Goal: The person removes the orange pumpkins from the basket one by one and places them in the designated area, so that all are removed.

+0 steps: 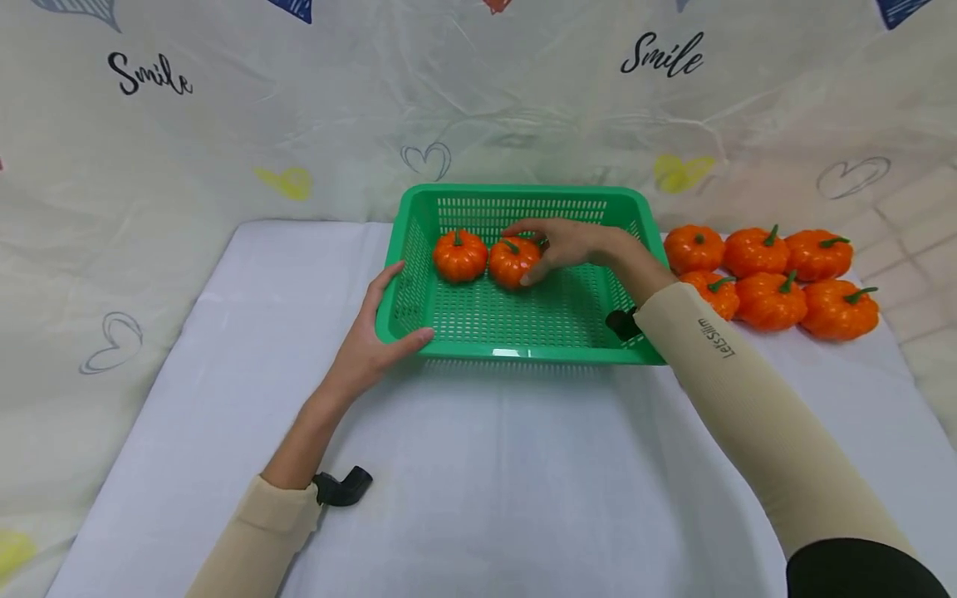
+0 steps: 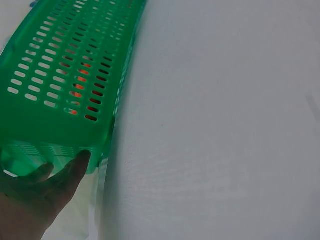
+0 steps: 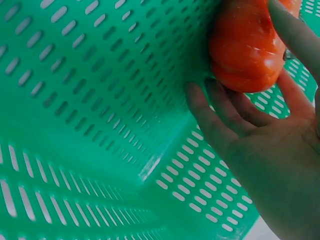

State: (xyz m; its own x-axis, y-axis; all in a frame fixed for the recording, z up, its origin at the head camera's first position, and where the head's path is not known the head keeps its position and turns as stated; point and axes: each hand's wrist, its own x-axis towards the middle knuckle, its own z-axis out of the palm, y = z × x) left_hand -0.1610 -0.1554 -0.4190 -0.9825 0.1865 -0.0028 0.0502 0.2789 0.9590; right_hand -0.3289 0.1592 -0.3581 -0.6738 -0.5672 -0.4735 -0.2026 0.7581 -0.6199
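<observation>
A green perforated plastic basket stands on the white-covered table. Inside it, a small orange pumpkin with a short green stem sits toward the left. Close to its right is a second pumpkin, which my right hand holds from the right side, thumb at its front and fingers behind. The right wrist view shows fingers beside the held pumpkin and the thumb over it. My left hand rests at the basket's front left corner, fingers extended along the left side and thumb on the front rim.
Several more orange pumpkins stand in two rows right of the basket, partly behind my right forearm. A pale cloth printed with hearts and "Smile" hangs behind the table. The white tabletop stretches in front of the basket.
</observation>
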